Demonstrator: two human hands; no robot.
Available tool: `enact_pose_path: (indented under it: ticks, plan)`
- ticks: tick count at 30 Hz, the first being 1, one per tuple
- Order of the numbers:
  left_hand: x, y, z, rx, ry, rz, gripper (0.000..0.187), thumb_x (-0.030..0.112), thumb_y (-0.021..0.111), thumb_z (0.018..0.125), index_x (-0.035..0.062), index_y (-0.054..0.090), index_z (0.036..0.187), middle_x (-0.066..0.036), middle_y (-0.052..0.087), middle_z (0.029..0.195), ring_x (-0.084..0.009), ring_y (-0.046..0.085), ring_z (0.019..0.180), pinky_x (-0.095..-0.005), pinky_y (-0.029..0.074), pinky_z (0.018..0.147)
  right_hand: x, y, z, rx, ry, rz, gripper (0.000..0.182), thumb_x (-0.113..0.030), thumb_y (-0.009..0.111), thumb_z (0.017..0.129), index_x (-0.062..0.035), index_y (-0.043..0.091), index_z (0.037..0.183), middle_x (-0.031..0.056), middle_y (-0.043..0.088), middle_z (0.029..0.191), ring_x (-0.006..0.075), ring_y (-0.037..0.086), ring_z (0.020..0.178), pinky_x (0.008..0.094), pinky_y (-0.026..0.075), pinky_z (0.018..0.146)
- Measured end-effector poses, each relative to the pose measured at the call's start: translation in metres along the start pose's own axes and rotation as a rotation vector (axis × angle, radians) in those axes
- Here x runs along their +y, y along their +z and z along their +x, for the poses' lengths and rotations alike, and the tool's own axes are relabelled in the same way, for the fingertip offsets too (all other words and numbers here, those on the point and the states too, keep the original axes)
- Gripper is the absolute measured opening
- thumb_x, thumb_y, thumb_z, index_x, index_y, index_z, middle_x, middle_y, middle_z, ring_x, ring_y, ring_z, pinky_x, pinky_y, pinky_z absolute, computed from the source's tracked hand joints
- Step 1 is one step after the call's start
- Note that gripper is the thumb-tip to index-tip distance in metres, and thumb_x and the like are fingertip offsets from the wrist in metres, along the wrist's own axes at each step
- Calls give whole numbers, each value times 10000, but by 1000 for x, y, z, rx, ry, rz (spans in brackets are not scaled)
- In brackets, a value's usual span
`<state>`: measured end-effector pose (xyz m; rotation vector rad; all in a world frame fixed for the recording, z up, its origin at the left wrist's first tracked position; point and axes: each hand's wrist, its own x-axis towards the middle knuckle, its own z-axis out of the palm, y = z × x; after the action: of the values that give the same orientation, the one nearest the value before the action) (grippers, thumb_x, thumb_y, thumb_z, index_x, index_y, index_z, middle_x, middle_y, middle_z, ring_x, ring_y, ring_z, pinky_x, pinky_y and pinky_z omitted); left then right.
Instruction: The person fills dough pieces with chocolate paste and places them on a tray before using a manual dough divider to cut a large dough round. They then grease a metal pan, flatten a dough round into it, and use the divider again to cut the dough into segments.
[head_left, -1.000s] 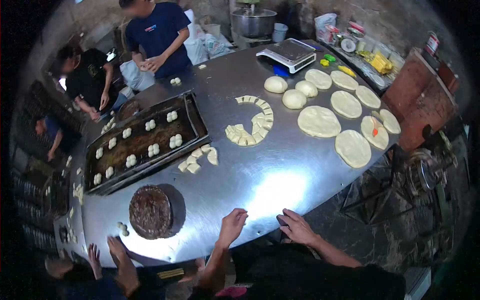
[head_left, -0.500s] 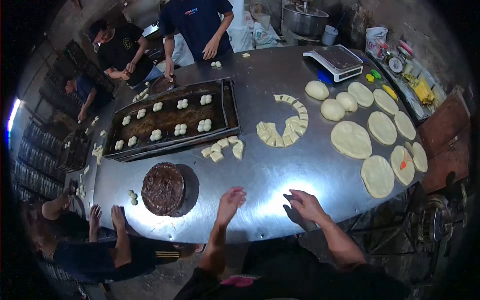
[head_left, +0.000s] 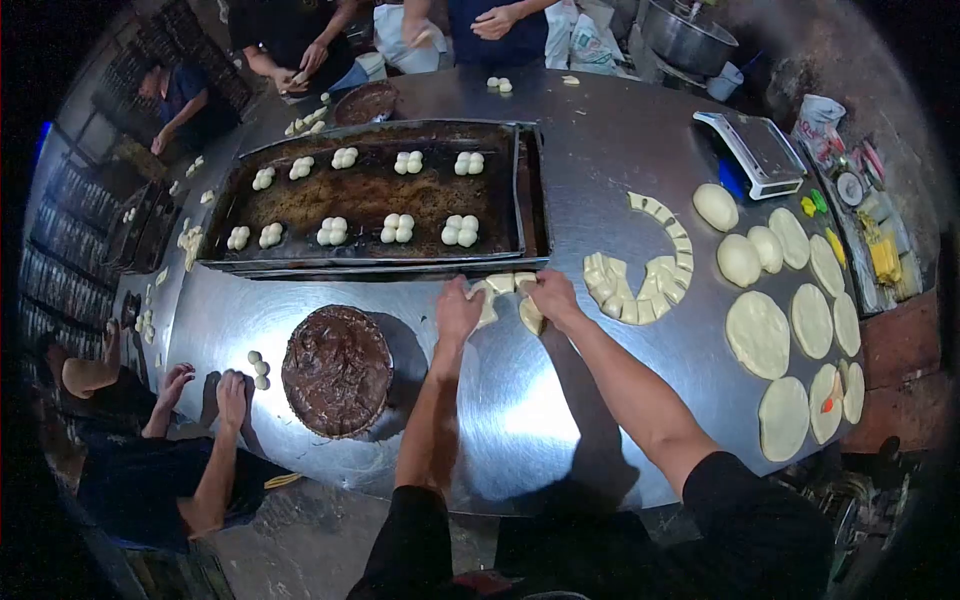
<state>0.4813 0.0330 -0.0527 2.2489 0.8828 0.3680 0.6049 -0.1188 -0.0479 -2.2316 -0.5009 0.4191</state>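
L hand [head_left: 459, 312] & R hand [head_left: 553, 297] — fingers closed on dough pieces [head_left: 503, 284] — just below baking tray [head_left: 531, 200].

Left hand [head_left: 459, 312]: on dough pieces [head_left: 503, 284], frame centre.
Right hand [head_left: 552, 297]: same pieces.
Baking tray [head_left: 533, 215]: just above.

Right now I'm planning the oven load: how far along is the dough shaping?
Done: eleven clusters of dough balls sit on the baking tray. In hand: the left hand and right hand are on cut dough pieces beside the tray. Left: the curved row of cut pieces, round lumps and flattened discs.
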Motion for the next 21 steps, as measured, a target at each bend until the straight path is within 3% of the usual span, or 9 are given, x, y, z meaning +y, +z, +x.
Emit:
enact_pose_path:
  ticks: [4, 6, 8, 9, 11, 16, 18, 19, 21]
  plan:
    - [13, 10, -3, 95, 250, 210, 296, 174, 741, 702, 86, 629, 961, -187, 616, 957, -362, 595, 923, -440, 469, 818, -23, -3, -9, -116, 77, -122, 202, -211, 675, 772, -52, 638, 892, 168, 664, 944, 316, 640, 920, 401, 494, 801]
    - [14, 19, 1, 182, 370, 136, 251, 154, 739, 685, 81, 604, 884, -158, 589, 890, -367, 581, 868, -442, 474, 771, -13, 12, -15, 163, -454, -107, 180, -180, 689, 754, -61, 607, 860, 151, 641, 883, 336, 627, 829, 426, 494, 749]
    - [14, 26, 3, -81, 351, -164, 230, 109, 709, 681, 65, 570, 859, -166, 570, 895, -327, 576, 865, -397, 472, 764, -8, 15, -17, 52, -386, -102, 134, -130, 664, 789, -52, 584, 864, 111, 615, 831, 294, 612, 746, 402, 494, 691]
    - [28, 8, -1, -284, 150, -262, 180, 88, 682, 736, 49, 541, 841, -149, 600, 967, -244, 590, 881, -319, 470, 756, 1, 19, -14, -70, -215, 265, 112, -117, 650, 808, -52, 577, 864, 92, 602, 827, 252, 609, 732, 372, 491, 659]
    - [28, -10, -22, -335, 34, -555, 171, 82, 670, 770, 45, 532, 864, -135, 612, 977, -208, 588, 861, -300, 472, 745, -2, 3, -28, -332, 99, 820, 91, -92, 630, 861, -50, 555, 890, 32, 566, 818, 113, 571, 716, 262, 469, 593]
    - [43, -89, -133, -280, -192, -1088, 177, 86, 625, 878, 24, 497, 986, -85, 630, 914, -133, 578, 745, -269, 491, 660, -17, -51, -124, -724, 305, 1223, 109, -60, 617, 876, -50, 536, 948, 24, 577, 806, 84, 552, 708, 233, 464, 606]
    - [15, -102, -170, -452, -331, -1046, 186, 122, 627, 891, 32, 518, 1012, -108, 631, 977, -130, 587, 729, -273, 500, 648, -7, -52, -139, -779, 126, 828, 110, -64, 606, 878, -39, 553, 972, 25, 577, 808, 113, 580, 736, 267, 492, 648]
    - [-11, -85, -184, -340, -215, -537, 192, 152, 619, 902, 45, 546, 1044, -137, 638, 1011, -176, 620, 694, -300, 509, 618, 19, -41, -139, -615, -168, 464, 149, -114, 583, 884, -29, 588, 1006, 83, 629, 863, 213, 636, 788, 341, 515, 715]
    - [-33, -67, -220, 18, 165, 118, 226, 145, 628, 869, 62, 577, 1073, -180, 625, 1050, -301, 641, 793, -387, 510, 670, 28, -63, -149, -447, -252, 131, 177, -146, 571, 883, -37, 603, 1018, 118, 643, 912, 264, 640, 831, 373, 511, 746]
